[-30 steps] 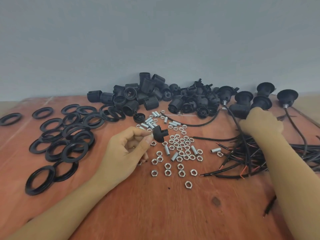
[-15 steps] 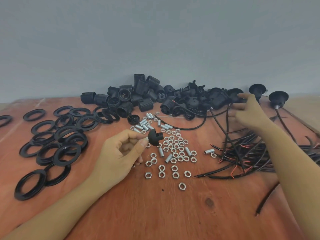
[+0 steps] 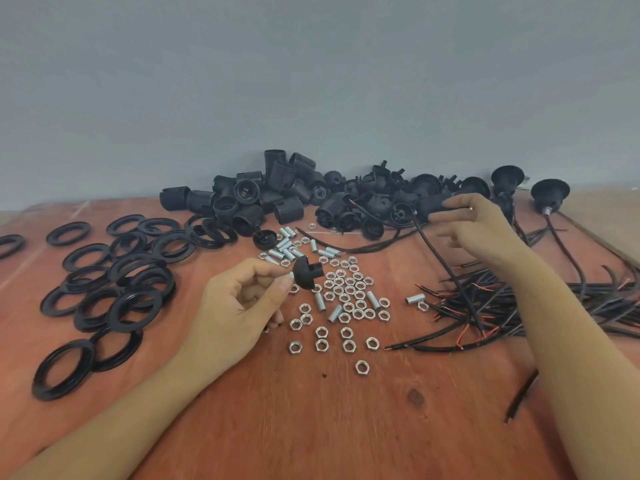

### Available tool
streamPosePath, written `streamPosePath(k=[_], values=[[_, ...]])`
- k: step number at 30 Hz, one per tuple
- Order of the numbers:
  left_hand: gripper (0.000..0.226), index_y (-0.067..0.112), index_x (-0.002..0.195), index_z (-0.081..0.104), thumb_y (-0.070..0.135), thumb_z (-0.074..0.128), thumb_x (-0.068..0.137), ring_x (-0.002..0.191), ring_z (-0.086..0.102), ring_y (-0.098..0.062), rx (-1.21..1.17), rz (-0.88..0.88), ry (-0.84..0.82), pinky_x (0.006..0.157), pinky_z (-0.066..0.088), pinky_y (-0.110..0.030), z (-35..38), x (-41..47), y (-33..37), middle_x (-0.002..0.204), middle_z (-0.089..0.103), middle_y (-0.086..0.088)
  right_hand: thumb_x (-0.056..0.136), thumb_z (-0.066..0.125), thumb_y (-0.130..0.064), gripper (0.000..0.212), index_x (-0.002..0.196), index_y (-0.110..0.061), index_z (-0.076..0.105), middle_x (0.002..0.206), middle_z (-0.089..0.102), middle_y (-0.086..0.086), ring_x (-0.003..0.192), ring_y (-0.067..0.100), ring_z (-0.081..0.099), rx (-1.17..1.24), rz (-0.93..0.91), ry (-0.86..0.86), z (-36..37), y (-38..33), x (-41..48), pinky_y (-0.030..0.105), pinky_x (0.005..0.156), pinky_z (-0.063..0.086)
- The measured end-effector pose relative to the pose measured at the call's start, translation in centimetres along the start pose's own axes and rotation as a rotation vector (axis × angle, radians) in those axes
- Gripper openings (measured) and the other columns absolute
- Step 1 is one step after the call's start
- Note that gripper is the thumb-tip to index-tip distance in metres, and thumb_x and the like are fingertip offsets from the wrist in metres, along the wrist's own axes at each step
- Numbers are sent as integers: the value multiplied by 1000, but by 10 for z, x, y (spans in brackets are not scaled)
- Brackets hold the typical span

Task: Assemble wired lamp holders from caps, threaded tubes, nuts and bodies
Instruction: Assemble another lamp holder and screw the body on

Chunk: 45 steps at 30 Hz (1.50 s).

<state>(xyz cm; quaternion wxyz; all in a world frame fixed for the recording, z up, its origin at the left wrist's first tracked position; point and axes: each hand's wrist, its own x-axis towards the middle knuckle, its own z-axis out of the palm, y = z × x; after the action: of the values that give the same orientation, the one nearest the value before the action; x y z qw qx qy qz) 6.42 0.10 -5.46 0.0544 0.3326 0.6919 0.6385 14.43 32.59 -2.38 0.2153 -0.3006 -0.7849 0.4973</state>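
Note:
My left hand (image 3: 242,299) pinches a black cap (image 3: 307,274) between thumb and forefinger, lifted just above the loose silver nuts (image 3: 349,296). Short threaded tubes (image 3: 286,250) lie behind the cap. My right hand (image 3: 479,230) hovers with fingers apart at the right end of the pile of black caps (image 3: 381,202), and nothing shows in its grip. A black wire (image 3: 446,271) runs from that pile down past its thumb. Ribbed black bodies (image 3: 263,199) are heaped against the wall.
Several black rings (image 3: 131,282) lie spread over the left of the wooden table (image 3: 346,427). A tangle of black and red wires (image 3: 540,303) fills the right side. Two wired holders (image 3: 550,194) stand at the back right, near the table's right edge.
My right hand has let go of a wired holder at the back right and drawn left to the cap pile, fingers now apart. My left hand still holds the cap in the same spot.

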Motion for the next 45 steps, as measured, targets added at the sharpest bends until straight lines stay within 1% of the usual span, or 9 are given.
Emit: streamPosePath(k=[3, 8, 11, 17, 21, 26, 29, 33, 45], values=[[6, 30, 86, 70, 31, 66, 80, 51, 62, -12, -13, -4, -7, 47, 49, -22, 0, 0, 0, 72, 68, 1, 83, 58, 8, 24, 88, -16, 61, 85, 67, 4, 68, 15, 57, -247, -97, -33, -11, -7, -23, 21, 58, 48], [9, 26, 88, 69, 31, 66, 81, 51, 62, -12, 9, -5, -1, 48, 49, -21, 0, 0, -1, 72, 68, 1, 68, 88, -22, 12, 72, -24, 76, 62, 58, -6, 52, 6, 48, -566, -34, -505, -21, -27, -53, 26, 60, 39], [15, 21, 89, 68, 32, 66, 80, 51, 61, -12, 5, -11, 6, 48, 50, -22, 0, 1, -1, 73, 68, 0, 63, 90, -39, 22, 74, -24, 79, 65, 68, -9, 62, 7, 58, -767, 17, -482, -17, -35, -57, 24, 62, 44], [13, 22, 89, 68, 31, 66, 80, 51, 62, -13, 10, -7, 5, 49, 50, -22, 0, 1, -1, 73, 69, -1, 76, 71, -30, 29, 62, -10, 55, 56, 49, 1, 58, 22, 49, -1031, -87, -377, 11, -37, -64, 29, 57, 41], [13, 21, 89, 68, 30, 66, 80, 51, 62, -13, 19, -6, 9, 48, 50, -22, 0, 1, 0, 72, 69, 0, 87, 61, -33, 27, 72, -12, 55, 69, 59, 2, 67, 23, 57, -1120, -160, -373, 17, -32, -65, 29, 60, 40], [13, 19, 90, 68, 29, 66, 81, 51, 61, -13, 11, -12, 9, 48, 50, -22, 0, 1, 0, 72, 68, -1, 100, 46, -37, 20, 81, -28, 48, 87, 54, -3, 82, 18, 53, -873, -355, -252, 27, -28, -63, 35, 78, 45], [17, 14, 91, 67, 28, 65, 81, 49, 60, -12, -9, -21, 31, 47, 49, -22, 0, 3, 0, 67, 67, 0, 101, 45, -30, 16, 86, -33, 42, 69, 56, -10, 65, 2, 54, -442, -561, -156, 43, -37, -72, 15, 59, 39], [19, 10, 94, 67, 22, 64, 81, 47, 58, -11, -120, -61, 60, 46, 48, -21, -1, 7, 0, 65, 65, -1, 99, 50, -27, 6, 97, -33, 50, 75, 58, -12, 56, 6, 50, -169, -650, -258, 69, -42, -90, 15, 51, 39], [20, 13, 99, 68, 21, 63, 81, 50, 57, -11, -237, -85, 11, 46, 46, -19, -4, 7, -3, 65, 64, -1, 91, 68, -14, 10, 99, -20, 68, 85, 61, -20, 80, 8, 60, -181, -771, -213, 90, -34, -99, 18, 67, 48]])
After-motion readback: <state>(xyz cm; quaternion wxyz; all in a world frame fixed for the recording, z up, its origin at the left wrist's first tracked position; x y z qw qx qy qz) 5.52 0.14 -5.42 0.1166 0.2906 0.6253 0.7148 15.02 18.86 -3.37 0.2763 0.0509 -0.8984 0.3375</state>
